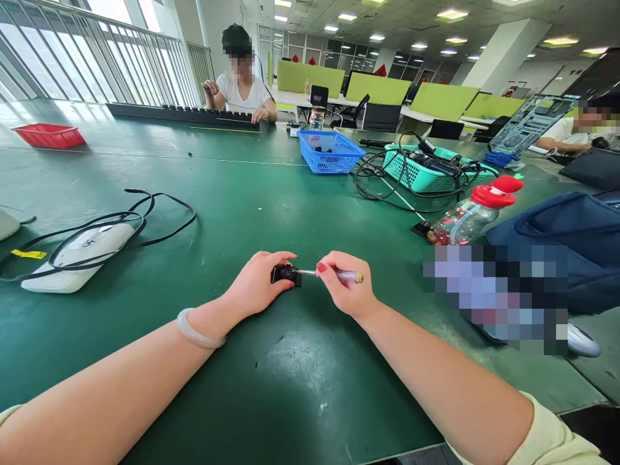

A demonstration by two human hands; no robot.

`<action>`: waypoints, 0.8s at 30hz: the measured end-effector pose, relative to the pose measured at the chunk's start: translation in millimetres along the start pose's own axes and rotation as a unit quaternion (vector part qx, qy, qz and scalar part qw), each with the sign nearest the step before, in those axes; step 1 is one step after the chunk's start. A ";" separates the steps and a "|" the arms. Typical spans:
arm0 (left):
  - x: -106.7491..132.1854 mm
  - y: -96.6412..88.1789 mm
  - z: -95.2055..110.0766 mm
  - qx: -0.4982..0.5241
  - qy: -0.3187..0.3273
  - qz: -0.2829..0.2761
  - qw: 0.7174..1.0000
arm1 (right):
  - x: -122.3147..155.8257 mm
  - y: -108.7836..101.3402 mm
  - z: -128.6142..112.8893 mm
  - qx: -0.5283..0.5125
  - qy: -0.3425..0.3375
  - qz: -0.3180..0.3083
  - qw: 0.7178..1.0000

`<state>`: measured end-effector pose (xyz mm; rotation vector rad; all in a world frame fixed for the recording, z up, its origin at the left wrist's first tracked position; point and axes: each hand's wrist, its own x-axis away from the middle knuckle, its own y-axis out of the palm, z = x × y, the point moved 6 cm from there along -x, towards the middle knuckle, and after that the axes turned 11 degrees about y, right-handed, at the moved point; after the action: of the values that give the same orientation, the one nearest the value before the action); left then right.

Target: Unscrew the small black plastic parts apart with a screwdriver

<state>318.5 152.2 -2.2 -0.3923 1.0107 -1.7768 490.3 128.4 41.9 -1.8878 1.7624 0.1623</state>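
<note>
My left hand point(259, 281) is closed around a small black part point(285, 274), holding it on the green table point(300, 368). What exactly this part is, I cannot make out. In my right hand point(351, 284) is a screwdriver point(346, 276) with a pale, translucent handle, gripped between thumb and fingers. Its metal shaft lies nearly level and points left, with the tip at the right side of the black part. My fingers cover some of both things.
To the left lies a white device point(80, 255) with a black strap. Beyond are a red tray point(48, 135), a blue basket point(332, 152) and a green basket point(421, 174) with cables. A red-lidded bottle point(465, 216) and a dark blue bag point(562, 239) stand right. A person point(242, 90) sits across.
</note>
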 end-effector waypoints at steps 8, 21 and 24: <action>-2.1 0.0 2.5 0.005 -0.003 -0.021 1.000 | -1.7 -11.8 20.5 -0.081 0.056 0.080 0.992; -2.4 1.5 -1.2 0.017 0.008 -0.040 0.999 | -5.5 -4.1 25.9 -0.080 0.076 0.008 0.994; -2.4 1.5 -1.2 0.016 0.007 -0.046 0.999 | -5.4 -3.4 26.2 -0.072 0.072 0.000 0.995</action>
<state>319.7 154.6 -3.6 -0.4128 0.9861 -1.8769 500.0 145.3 23.3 -2.0456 1.8918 0.1598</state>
